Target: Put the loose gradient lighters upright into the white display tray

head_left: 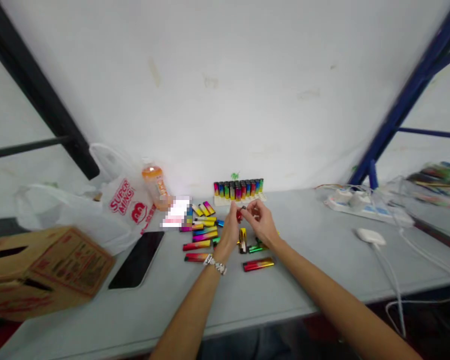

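Note:
Above the middle of the table, both hands meet at a small red lighter with a dark top. My left hand is closed around its lower part, fingers mostly hidden from me. The thumb and fingers of my right hand pinch near its top. Just behind them, several shiny lighters stand upright in rows in a pale holder. Loose lighters in mixed colours lie left of my left hand, among them a red and yellow one. Below the hands lie a gold lighter and a red-gold one.
On the left are a cardboard box, a black phone, a white plastic bag and an orange drink bottle. A power strip and a white charger with cables lie right. A wall closes off the back.

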